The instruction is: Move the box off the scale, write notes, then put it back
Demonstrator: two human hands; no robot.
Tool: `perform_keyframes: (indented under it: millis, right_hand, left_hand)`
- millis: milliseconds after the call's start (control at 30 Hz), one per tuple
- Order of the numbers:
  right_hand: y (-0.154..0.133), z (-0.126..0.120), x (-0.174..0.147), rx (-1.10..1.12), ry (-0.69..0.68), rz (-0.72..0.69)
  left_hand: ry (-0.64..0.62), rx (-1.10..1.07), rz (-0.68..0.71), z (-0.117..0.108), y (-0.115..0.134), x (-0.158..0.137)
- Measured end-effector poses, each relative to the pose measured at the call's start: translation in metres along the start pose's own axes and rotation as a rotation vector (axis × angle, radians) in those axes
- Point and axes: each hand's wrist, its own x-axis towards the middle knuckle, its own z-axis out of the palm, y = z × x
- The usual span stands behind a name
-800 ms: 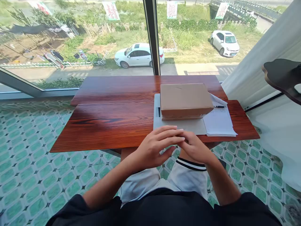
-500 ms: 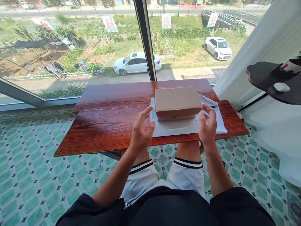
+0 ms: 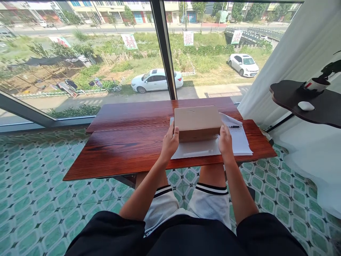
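Observation:
A closed brown cardboard box [image 3: 197, 119] is between my two hands. My left hand [image 3: 170, 141] grips its left side near the front corner, thumb toward the front face. On the opposite side my right hand [image 3: 225, 139] holds the front right corner. Beneath the box a flat light-grey object [image 3: 195, 150] lies on the table, mostly covered; I cannot tell its kind. White paper sheets [image 3: 241, 142] lie just right of the box, with a dark pen [image 3: 234, 126] on them. Whether the box is lifted or resting is hard to tell.
The dark red wooden table [image 3: 119, 153] stands against a large window with a dark frame post [image 3: 166, 53]. At right, a dark wavy-edged shelf [image 3: 290, 101] carries a potted plant [image 3: 317, 84] and a white mouse-shaped object [image 3: 306, 106]. A white curtain [image 3: 269, 76] hangs beside the window.
Both hands have closed in from beside the box and now hold its two sides. The view has tilted up a little, showing more of the street outside.

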Motion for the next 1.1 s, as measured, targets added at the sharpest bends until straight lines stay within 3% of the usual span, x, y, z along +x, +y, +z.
perform_keyframes:
  millis: [233, 533, 733, 1100]
  right_hand:
    - [0.001, 0.003, 0.001, -0.122, 0.117, 0.015]
    - [-0.017, 0.01, -0.002, -0.103, 0.128, -0.048]
    - [-0.04, 0.033, -0.013, -0.049, 0.071, -0.076]
    - [-0.066, 0.106, -0.045, 0.053, -0.171, -0.053]
  left_hand:
    - [0.024, 0.016, -0.018, 0.002, 0.005, 0.0]
    - [0.099, -0.067, 0.027, -0.012, 0.008, -0.005]
    - [0.21, -0.069, 0.063, -0.045, 0.004, -0.01]
    - [0.443, 0.029, -0.006, -0.124, -0.022, -0.023]
